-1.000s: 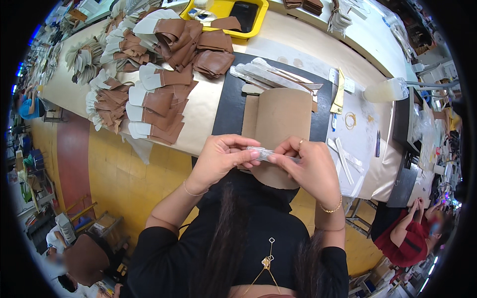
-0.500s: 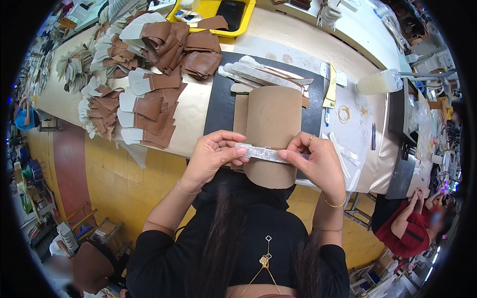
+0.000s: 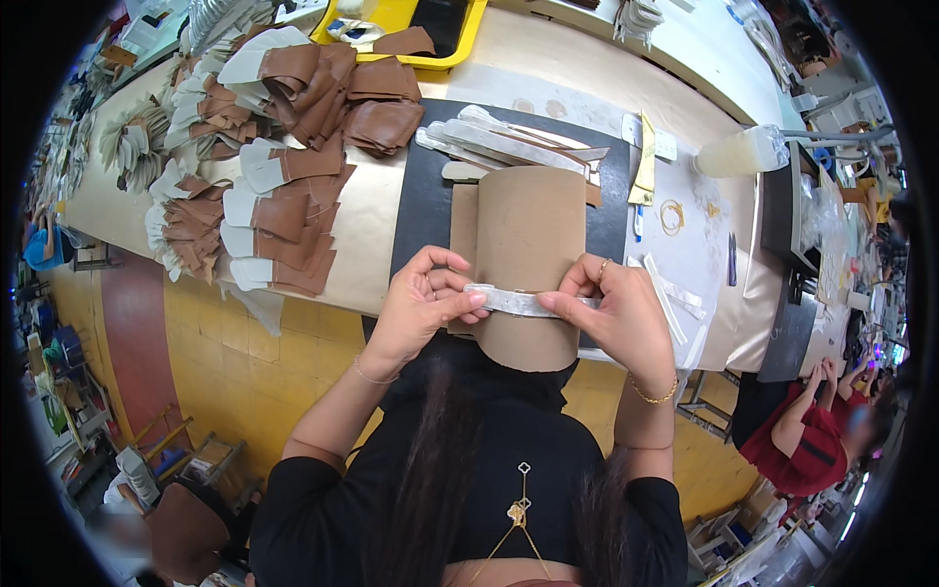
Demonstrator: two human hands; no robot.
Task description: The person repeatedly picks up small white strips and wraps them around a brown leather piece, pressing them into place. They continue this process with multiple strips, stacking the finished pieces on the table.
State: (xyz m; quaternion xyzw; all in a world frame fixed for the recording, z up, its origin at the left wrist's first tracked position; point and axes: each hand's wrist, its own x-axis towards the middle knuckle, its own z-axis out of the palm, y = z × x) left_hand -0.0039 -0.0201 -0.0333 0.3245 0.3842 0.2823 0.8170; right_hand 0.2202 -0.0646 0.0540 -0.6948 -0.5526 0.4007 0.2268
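Across a curved brown cardboard form [image 3: 533,230] lies a narrow whitish-grey strip [image 3: 518,301], stretched between my two hands. My left hand [image 3: 425,298] pinches the strip's left end with thumb and fingers. At its right end, my right hand [image 3: 611,308] grips the strip, the thumb pressing on top and the fingers curled behind. A thin brown edge shows along the strip's upper side. Just beyond the cardboard form, a pile of similar pale and brown strips [image 3: 504,142] rests on a black mat [image 3: 416,215].
Stacks of brown leather pieces with white backing [image 3: 293,215] cover the table's left. A yellow tray [image 3: 460,54] stands behind them. On the right are a yellow-bladed cutter [image 3: 643,161], a bottle of pale liquid [image 3: 738,157], a rubber band ring [image 3: 671,217] and a dark pen-like tool [image 3: 732,259].
The whole view has shifted slightly, so the table things sit a little further left. Both hands keep their hold on the strip, the right thumb slightly further in along it.
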